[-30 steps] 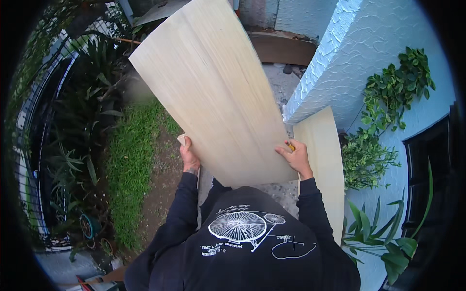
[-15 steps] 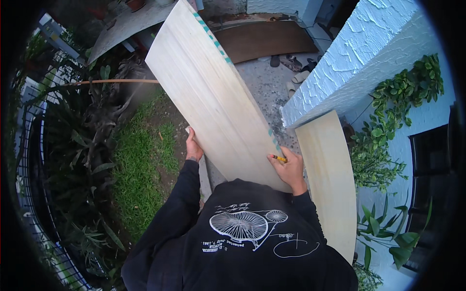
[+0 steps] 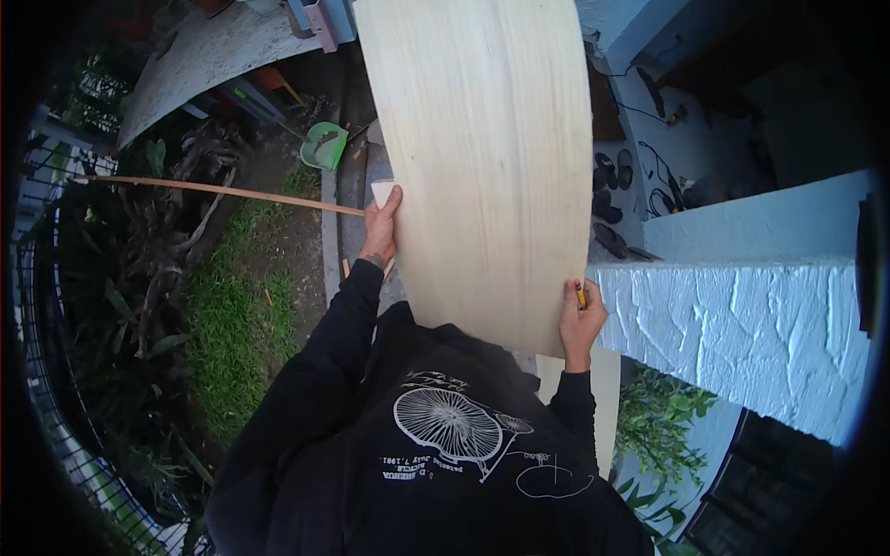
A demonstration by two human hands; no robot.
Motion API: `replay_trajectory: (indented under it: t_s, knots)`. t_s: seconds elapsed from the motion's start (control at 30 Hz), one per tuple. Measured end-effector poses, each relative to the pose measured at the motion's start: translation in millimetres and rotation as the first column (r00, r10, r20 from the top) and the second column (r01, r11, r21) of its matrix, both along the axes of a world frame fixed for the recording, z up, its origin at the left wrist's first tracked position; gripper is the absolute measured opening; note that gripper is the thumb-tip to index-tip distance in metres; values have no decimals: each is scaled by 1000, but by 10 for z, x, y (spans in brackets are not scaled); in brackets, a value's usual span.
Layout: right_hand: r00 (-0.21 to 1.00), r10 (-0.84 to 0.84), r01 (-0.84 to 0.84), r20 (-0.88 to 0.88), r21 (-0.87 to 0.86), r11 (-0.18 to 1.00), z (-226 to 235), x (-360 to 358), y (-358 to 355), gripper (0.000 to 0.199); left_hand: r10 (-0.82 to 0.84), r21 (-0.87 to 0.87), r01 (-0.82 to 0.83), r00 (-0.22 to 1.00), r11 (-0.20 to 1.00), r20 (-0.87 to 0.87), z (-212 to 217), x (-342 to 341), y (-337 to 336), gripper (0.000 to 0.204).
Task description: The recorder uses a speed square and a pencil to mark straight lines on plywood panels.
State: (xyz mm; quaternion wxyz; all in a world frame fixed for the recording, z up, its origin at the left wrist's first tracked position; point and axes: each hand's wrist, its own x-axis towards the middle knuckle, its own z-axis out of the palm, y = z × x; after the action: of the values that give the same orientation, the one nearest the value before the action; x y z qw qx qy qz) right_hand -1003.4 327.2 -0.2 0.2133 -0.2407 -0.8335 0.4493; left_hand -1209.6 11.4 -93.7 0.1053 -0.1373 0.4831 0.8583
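A long pale plywood board (image 3: 491, 176) is held up in front of me, its broad face toward me and its lower end close to my sweatshirt. My left hand (image 3: 380, 232) is closed on its left edge. A small pale flat piece (image 3: 382, 192) with a pointed lower end sticks out above that thumb; what it is I cannot make out. My right hand (image 3: 582, 320) grips the right edge low down, and a short yellow pencil-like thing (image 3: 581, 295) is tucked between its fingers and thumb.
Right of the board juts a rough white wall (image 3: 732, 324); below it stands another pale board (image 3: 607, 398). Shoes (image 3: 607, 176) and cables (image 3: 663, 190) lie on the floor beyond. To the left are grass (image 3: 241, 324), a long wooden strip (image 3: 241, 192) and a green plastic container (image 3: 324, 146).
The board has swung from leaning up-left to nearly straight ahead, and its face has turned more toward me. Its green-striped edge is now out of sight. Both hands keep their hold.
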Motion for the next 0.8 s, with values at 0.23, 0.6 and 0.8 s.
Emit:
replay_trajectory:
  t_s: [0.23, 0.6, 0.8]
  knots:
    - [997, -75, 71, 8, 237, 969, 309, -1303, 1005, 25, -30, -87, 25, 998, 996, -51, 90, -1555, 1481, 48]
    - [885, -457, 403, 88, 346, 847, -12, -3219, 2095, 38, -297, -202, 311, 950, 929, 97, -430, -3773, 3132, 52]
    - [862, -453, 369, 226, 332, 868, -198, -4153, 2756, 45, -338, -200, 362, 930, 911, 143, -1146, -4263, 3721, 55]
